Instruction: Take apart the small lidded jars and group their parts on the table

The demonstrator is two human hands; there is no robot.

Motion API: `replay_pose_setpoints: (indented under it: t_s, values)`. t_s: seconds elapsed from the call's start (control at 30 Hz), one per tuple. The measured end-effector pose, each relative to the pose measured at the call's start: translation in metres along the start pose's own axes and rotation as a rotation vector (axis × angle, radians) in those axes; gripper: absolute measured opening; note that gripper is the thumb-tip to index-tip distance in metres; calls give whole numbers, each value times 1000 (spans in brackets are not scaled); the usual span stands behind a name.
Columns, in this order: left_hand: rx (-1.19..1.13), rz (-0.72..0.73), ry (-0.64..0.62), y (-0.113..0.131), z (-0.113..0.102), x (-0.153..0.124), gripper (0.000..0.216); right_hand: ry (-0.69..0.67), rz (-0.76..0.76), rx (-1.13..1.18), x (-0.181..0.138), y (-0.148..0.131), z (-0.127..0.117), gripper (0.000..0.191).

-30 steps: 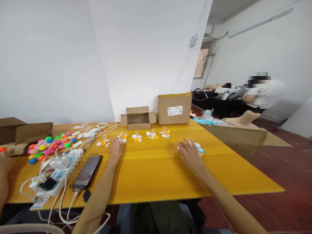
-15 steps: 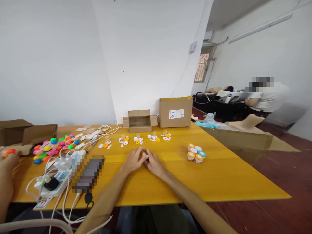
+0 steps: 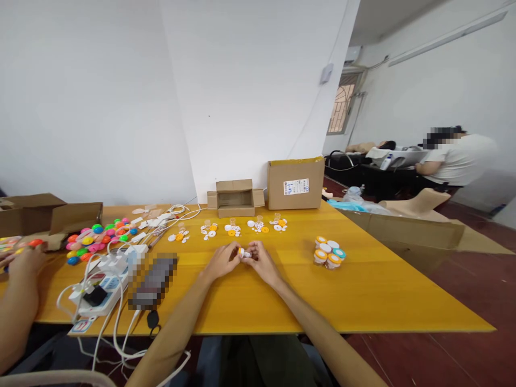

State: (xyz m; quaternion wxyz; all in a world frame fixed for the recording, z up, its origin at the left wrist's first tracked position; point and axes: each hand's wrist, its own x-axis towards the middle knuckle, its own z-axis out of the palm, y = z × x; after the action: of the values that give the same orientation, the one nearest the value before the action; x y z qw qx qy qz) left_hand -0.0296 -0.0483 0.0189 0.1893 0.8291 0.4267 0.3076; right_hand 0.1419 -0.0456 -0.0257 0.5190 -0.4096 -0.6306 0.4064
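Above the middle of the table, a small clear jar with an orange-and-white lid (image 3: 244, 253) is tipped on its side between my two hands. My left hand (image 3: 223, 261) pinches it at the lid end. The fingers of my right hand (image 3: 262, 262) are closed round its other end. Part of the jar is hidden by the fingers. Beyond the hands runs a row of small piles of white and orange discs (image 3: 231, 233), each with a clear cup (image 3: 233, 222). To the right stands a cluster of lidded jars (image 3: 332, 260) with orange, white and teal tops.
An open carton (image 3: 235, 212) and a closed box (image 3: 295, 185) stand at the back. On the left lie a power strip (image 3: 102, 290) with cables, a blurred dark device (image 3: 153, 280) and colourful balls (image 3: 97, 239). Another person's hand (image 3: 28, 263) is at far left; someone sits at right.
My hands have parted slightly, and the jar between them now shows more, tipped sideways. The view has shifted a little to the left. At far left the other person's hand has moved among the balls.
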Motion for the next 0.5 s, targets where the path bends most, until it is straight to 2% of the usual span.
replay_pose_setpoints:
  t_s: [0.13,0.33,0.5]
  values:
    - [-110,-10,-54,-7,-1,1,27,-47,36,49,-1,-8,-5,24]
    - [-365,-19,-112,-17,4,6,39,-57,42,65,1,-13,-12,26]
    - [-534,-15,-126,-14,7,8,38,-70,57,111,2,-11,-15,27]
